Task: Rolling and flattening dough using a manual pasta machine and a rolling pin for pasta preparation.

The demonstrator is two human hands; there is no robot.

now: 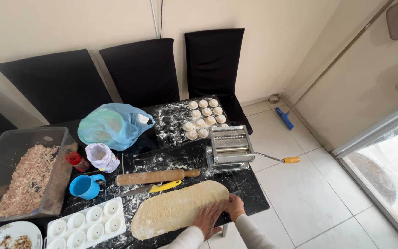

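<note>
A long oval sheet of rolled dough point(176, 208) lies on the floured black table point(254, 196). My left hand point(208, 218) rests flat on the sheet's near right part, fingers spread. My right hand point(234, 205) presses on the sheet's right end at the table's edge. Just beyond the dough lie a wooden rolling pin point(155, 176) and a knife with a yellow handle point(155, 187).
A metal pasta machine with an orange-handled crank point(230, 147) stands at the right edge. Several round filled dumplings point(203, 118) sit behind it. A white mould tray point(87, 223), blue cup point(84, 186), flour bag point(101, 157), blue plastic bag point(114, 125) and filling tub point(21, 173) stand left.
</note>
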